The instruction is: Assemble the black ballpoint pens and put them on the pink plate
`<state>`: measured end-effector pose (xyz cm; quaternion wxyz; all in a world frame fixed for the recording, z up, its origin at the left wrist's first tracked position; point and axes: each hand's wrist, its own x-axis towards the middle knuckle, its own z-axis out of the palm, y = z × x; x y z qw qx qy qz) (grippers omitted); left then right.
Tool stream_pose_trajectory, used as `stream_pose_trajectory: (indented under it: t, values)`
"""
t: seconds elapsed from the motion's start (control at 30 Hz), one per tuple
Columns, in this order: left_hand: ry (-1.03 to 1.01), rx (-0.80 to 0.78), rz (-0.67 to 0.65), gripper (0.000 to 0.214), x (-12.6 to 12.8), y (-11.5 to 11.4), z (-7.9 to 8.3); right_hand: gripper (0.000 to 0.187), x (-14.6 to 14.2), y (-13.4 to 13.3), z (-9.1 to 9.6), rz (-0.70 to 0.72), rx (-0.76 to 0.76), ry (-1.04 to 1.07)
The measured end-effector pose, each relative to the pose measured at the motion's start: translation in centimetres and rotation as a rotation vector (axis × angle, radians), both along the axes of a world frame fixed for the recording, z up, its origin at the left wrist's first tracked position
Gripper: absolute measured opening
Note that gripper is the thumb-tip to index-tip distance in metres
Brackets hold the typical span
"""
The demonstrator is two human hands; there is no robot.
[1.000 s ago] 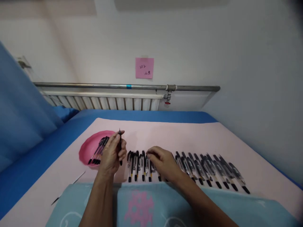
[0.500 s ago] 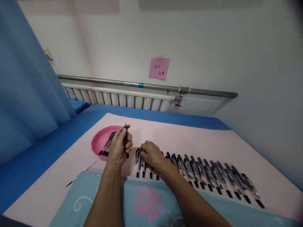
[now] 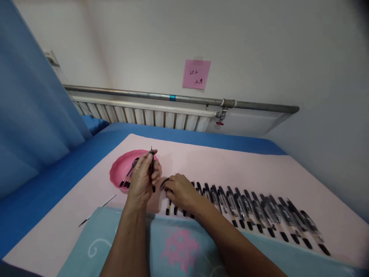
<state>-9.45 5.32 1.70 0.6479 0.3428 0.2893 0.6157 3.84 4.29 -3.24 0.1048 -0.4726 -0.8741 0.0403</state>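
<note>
My left hand (image 3: 142, 177) is closed around a black pen (image 3: 152, 163), held upright with its thin tip pointing up, beside the right rim of a pink bowl (image 3: 115, 167). Several clear-barrelled pens (image 3: 128, 174) lie in that bowl. At the left end of a long row of pens (image 3: 266, 215), my right hand (image 3: 181, 192) pinches a dark curved piece (image 3: 164, 184) that looks like a pen cap. Pen ends (image 3: 167, 211) show below these fingers, while their upper parts are hidden under the hand. In the row, caps lie against the pens.
A thin white refill with a dark end (image 3: 96, 211) lies left on the pink sheet (image 3: 219, 161). A light-blue patterned cloth (image 3: 161, 246) covers the near edge. Behind stand a radiator (image 3: 147, 116) and a metal pipe (image 3: 123, 93); a blue curtain (image 3: 31, 96) hangs at left.
My right hand has shifted slightly left, and the cap-like piece now tilts out from its fingertips. My left hand keeps the pen in nearly the same place. The view has tilted a little.
</note>
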Motion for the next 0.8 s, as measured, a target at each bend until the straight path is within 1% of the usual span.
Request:
stream_pose_trajectory:
  t: [0.1,0.37,0.47,0.57,0.8]
  values:
    - [0.006,-0.005,0.004,0.030,0.1,0.0,0.0,0.013,-0.3,-0.4,0.1,0.039,0.010,-0.041]
    - [0.000,-0.036,0.000,0.036,0.3,0.0,-0.1,0.014,-1.1,-0.7,0.2,0.054,0.032,-0.108]
    - [0.009,-0.035,-0.005,0.035,0.3,0.0,-0.1,0.014,-1.3,-0.8,0.4,0.074,0.026,-0.123]
    - [0.023,-0.031,-0.015,0.033,0.3,-0.1,-0.1,0.014,-1.5,-1.0,0.6,0.082,0.019,-0.125]
    - [0.014,-0.062,-0.011,0.037,0.5,0.1,-0.3,0.016,-1.6,-1.3,1.1,0.099,-0.003,-0.103]
